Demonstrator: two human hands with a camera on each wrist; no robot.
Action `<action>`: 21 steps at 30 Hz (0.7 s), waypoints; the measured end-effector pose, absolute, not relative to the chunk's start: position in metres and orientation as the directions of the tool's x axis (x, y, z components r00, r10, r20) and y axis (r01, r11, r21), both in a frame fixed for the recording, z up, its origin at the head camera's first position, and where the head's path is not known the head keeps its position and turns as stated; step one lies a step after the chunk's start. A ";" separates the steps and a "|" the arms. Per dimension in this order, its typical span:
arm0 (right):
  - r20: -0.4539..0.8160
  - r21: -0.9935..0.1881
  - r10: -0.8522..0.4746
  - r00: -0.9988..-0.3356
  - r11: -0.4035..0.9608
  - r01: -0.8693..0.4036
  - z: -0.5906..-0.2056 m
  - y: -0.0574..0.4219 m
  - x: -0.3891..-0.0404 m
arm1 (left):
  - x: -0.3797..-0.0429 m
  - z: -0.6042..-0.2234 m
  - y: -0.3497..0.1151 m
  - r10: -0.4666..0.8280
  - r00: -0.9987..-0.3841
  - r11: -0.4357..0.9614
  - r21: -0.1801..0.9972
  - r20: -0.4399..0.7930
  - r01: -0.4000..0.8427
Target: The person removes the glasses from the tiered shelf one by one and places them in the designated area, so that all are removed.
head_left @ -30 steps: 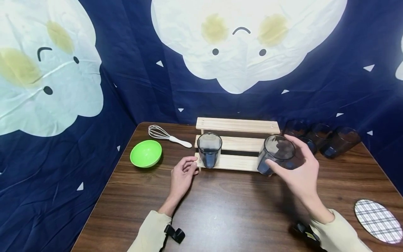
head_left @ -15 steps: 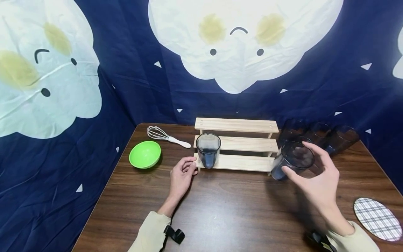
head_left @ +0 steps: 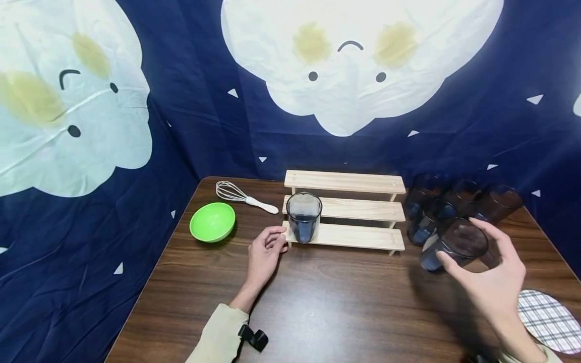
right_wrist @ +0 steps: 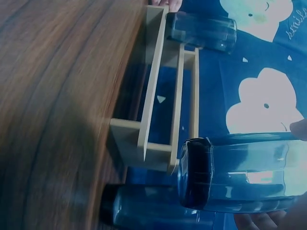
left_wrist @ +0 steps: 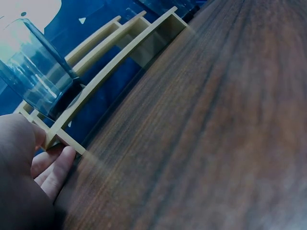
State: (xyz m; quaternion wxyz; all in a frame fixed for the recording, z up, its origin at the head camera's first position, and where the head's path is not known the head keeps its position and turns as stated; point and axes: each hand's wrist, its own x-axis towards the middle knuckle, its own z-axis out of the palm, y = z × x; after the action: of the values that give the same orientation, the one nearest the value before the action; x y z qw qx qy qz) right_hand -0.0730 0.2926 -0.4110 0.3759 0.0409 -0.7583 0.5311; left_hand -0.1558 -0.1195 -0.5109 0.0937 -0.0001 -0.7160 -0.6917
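A three-tier wooden stand (head_left: pixel 358 237) sits at the back of the table. My left hand (head_left: pixel 263 254) pinches the left end of its lowest shelf, with the thumb above and fingers below in the left wrist view. One dark tinted drinking glass (head_left: pixel 304 219) stands upright on that shelf, near the left end. To the right of the stand, my right hand (head_left: pixel 497 277) grips a second tinted glass (head_left: pixel 456 244) between thumb and fingers. The right wrist view shows this held glass (right_wrist: pixel 244 172) raised higher than another glass (right_wrist: pixel 148 206), which stands on the table.
Several more dark glasses (head_left: pixel 497 201) stand together at the back right. A green bowl (head_left: pixel 212 222) and a white whisk (head_left: pixel 247 198) lie left of the stand. A checked round mat (head_left: pixel 551 322) lies at the right, and a patterned blue cloth (head_left: pixel 204 101) hangs behind the table.
My right hand has carried its glass rightward and toward me, from in front of the stand's right end to beside it. The left hand has stayed on the stand.
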 end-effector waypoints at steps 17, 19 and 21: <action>0.584 -0.807 0.442 -0.681 0.408 -0.428 -0.423 0.335 -0.083 | -0.156 -0.510 -0.118 -0.134 -0.982 0.051 0.991 0.132 0.126; 0.561 -0.815 0.455 -0.692 0.449 -0.366 -0.423 0.338 -0.084 | -0.156 -0.510 -0.118 -0.134 -0.982 0.051 0.990 0.134 0.129; 0.531 -0.827 0.472 -0.704 0.471 -0.307 -0.423 0.340 -0.085 | -0.156 -0.510 -0.118 -0.135 -0.981 0.050 0.990 0.136 0.130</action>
State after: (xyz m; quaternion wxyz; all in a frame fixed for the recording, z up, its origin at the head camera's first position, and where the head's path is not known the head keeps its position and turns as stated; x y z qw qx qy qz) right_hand -0.0850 0.3402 -0.4229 0.3808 -0.0534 -0.7684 0.5115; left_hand -0.1560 -0.1179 -0.5096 0.0962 0.0015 -0.7181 -0.6893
